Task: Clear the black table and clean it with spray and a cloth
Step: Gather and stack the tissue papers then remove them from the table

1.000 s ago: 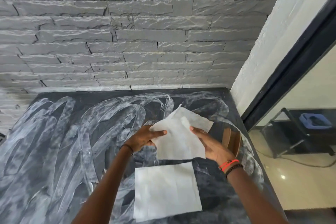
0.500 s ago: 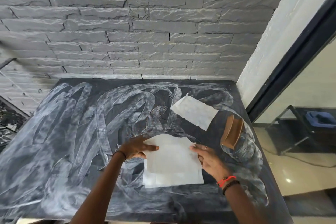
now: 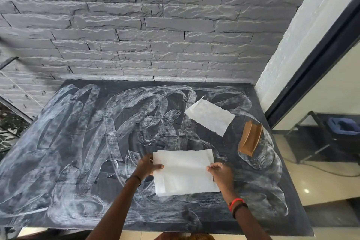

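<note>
The black table [image 3: 78, 152] is covered in white chalky smears. A stack of white paper cloths [image 3: 184, 171] lies near its front middle. My left hand [image 3: 148, 165] pinches the stack's left edge, thumb on top. My right hand [image 3: 221, 171] grips its right edge with curled fingers. Another white cloth [image 3: 210, 118] lies flat further back to the right. A brown wooden-backed eraser [image 3: 250, 137] stands on its edge at the right side of the table.
A grey stone wall [image 3: 155, 25] rises behind the table and a white wall [image 3: 303, 35] closes its right side. Beyond the right edge are a tiled floor [image 3: 321, 179] and a low black stand [image 3: 319, 138] holding a blue box [image 3: 343, 125].
The sheet held up a second ago now lies on the sheet near the front, both hands at its edges. A further cloth lies flat at the back right. The view has pulled back.
</note>
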Demonstrator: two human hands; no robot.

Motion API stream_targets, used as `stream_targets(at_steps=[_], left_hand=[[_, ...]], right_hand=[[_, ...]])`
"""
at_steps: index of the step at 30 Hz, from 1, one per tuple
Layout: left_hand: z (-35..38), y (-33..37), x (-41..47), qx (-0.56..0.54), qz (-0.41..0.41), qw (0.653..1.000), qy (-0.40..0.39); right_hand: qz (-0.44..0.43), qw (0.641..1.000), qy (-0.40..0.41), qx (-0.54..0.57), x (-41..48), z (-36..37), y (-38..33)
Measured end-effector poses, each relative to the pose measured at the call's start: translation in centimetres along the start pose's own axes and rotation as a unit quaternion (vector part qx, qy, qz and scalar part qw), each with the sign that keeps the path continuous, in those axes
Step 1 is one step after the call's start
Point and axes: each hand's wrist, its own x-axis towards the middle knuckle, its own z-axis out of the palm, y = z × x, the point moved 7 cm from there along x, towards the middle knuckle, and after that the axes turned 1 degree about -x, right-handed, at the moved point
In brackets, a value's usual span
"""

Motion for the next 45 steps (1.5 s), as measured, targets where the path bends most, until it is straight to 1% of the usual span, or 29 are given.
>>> stream_targets(at_steps=[7, 11, 13, 16, 18, 20, 22, 25, 26, 28, 29, 31, 33, 36, 39, 41, 42, 43, 45], left_hand=[[0.3, 2.1, -0.6, 0.057, 0.063, 0.993, 0.079], [-0.1, 2.7, -0.1, 0.058, 0.098, 0.986, 0.118], [0.5, 2.5, 0.1, 0.081, 0.093, 0.988, 0.092], [1.7, 2.0, 0.2, 0.116, 0.075, 0.989, 0.051], [1.4, 2.2, 0.5, 0.172, 0.059, 0.982, 0.060], [0.4, 3.0, 0.7, 0.260, 0.038, 0.962, 0.080], [-0.9, 4.8, 1.2, 0.295, 0.045, 0.948, 0.112], [-2.4, 8.8, 2.2, 0.245, 0.111, 0.945, 0.185], [-2.5, 10.2, 2.8, 0.218, 0.137, 0.946, 0.195], [-2.3, 13.3, 4.4, 0.177, 0.201, 0.945, 0.189], [-1.9, 14.4, 5.4, 0.160, 0.215, 0.948, 0.171], [-1.1, 16.4, 7.2, 0.140, 0.214, 0.957, 0.134], [-0.2, 18.2, 9.2, 0.118, 0.227, 0.959, 0.123], [1.2, 19.9, 12.5, 0.125, 0.213, 0.964, 0.099], [2.7, 20.7, 15.9, 0.165, 0.229, 0.955, 0.089], [3.6, 20.9, 17.8, 0.201, 0.231, 0.948, 0.086], [3.8, 21.4, 17.9, 0.205, 0.213, 0.951, 0.086], [3.7, 22.0, 17.5, 0.206, 0.206, 0.952, 0.095], [4.1, 23.1, 17.8, 0.214, 0.218, 0.946, 0.107]], right_hand=[[-0.022, 0.999, 0.028, -0.025, 0.0, 0.0, 0.5], [-0.054, 0.996, 0.048, -0.047, -0.2, -0.2, -0.1], [-0.059, 0.995, 0.045, -0.072, -0.3, -0.2, -0.1], [-0.040, 0.993, 0.039, -0.102, -0.2, 0.0, 0.4], [-0.027, 0.993, 0.038, -0.104, 0.1, -0.1, 0.4], [-0.022, 0.995, 0.042, -0.090, 0.6, -0.4, -0.1], [-0.014, 0.996, 0.054, -0.073, 1.5, -1.0, -1.0], [-0.021, 0.993, 0.074, -0.091, 4.2, -1.9, -3.1], [-0.030, 0.992, 0.076, -0.096, 5.2, -2.1, -4.2], [-0.038, 0.990, 0.080, -0.111, 8.1, -2.2, -6.1], [-0.041, 0.989, 0.080, -0.120, 9.6, -2.1, -7.0], [-0.044, 0.985, 0.095, -0.138, 12.4, -2.3, -8.7], [-0.036, 0.976, 0.119, -0.176, 15.1, -2.9, -9.8], [-0.011, 0.942, 0.124, -0.311, 17.7, -3.5, -10.4], [0.027, 0.911, 0.134, -0.390, 19.0, -4.0, -10.0], [0.039, 0.896, 0.133, -0.421, 19.7, -3.9, -9.5], [0.041, 0.892, 0.129, -0.432, 20.1, -3.8, -9.2], [0.042, 0.891, 0.124, -0.434, 20.2, -3.7, -8.9], [0.044, 0.895, 0.125, -0.425, 20.7, -3.6, -8.4]])
